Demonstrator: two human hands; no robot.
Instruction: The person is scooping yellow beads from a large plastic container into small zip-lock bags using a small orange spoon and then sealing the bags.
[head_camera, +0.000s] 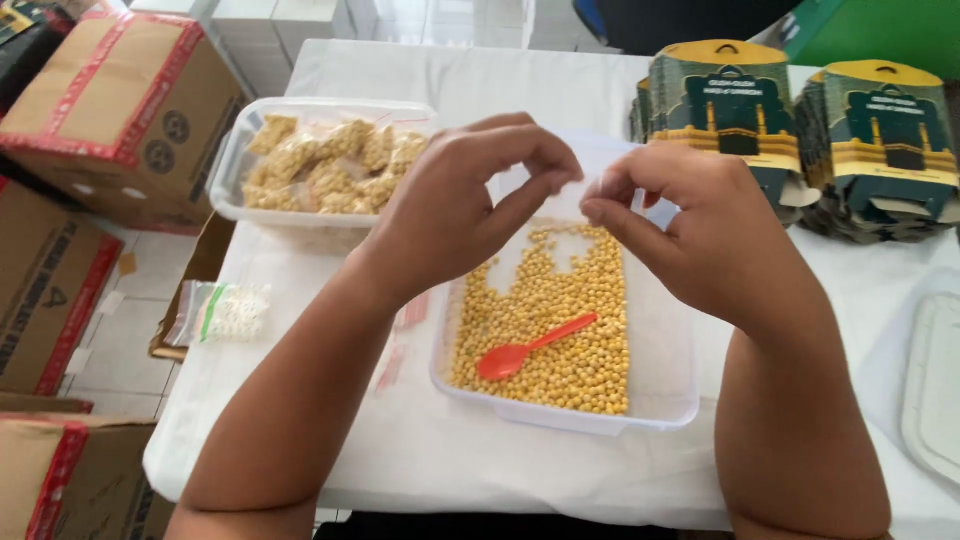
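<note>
Left hand (450, 205) and right hand (700, 225) both pinched on a small clear bag (575, 195) over the chickpea tub (665, 400)

A small clear plastic bag (572, 200) is held just above centre frame, pinched at its top edge between the fingertips of the left hand (455, 205) and the right hand (700, 235). The bag is nearly transparent, hangs roughly upright, and its contents cannot be made out. It hangs over the far end of a clear rectangular tub (665, 385) at centre frame. The tub holds small round yellow beans (560, 310), heaped toward its left side and near end, with bare floor showing at its far end and right side. An orange plastic spoon (530, 347) lies on the beans, bowl toward lower left.
</note>
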